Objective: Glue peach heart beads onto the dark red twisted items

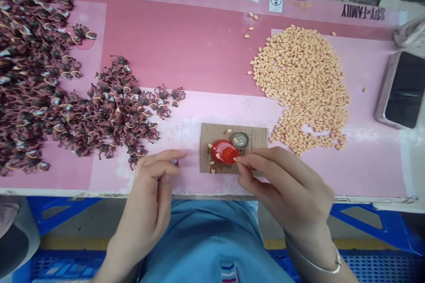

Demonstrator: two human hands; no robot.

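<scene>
Orange crumb (pixel 236 159) pinched in right hand (pixel 285 188), over glossy red blob (pixel 224 151); left hand (pixel 151 185) pinching dark piece (pixel 175 162).

Probably a factory assembly workshop, with heaps of tiny figures (pixel 33 88) and orange pieces (pixel 299 88)

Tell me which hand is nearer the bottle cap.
Right. The right hand sits just below the bottle cap; the left hand is farther off, to the cap's left, beyond the edge of the cardboard.

Head-worn view, facing forward and down, over left hand (pixel 149 190), right hand (pixel 285 185)
</scene>
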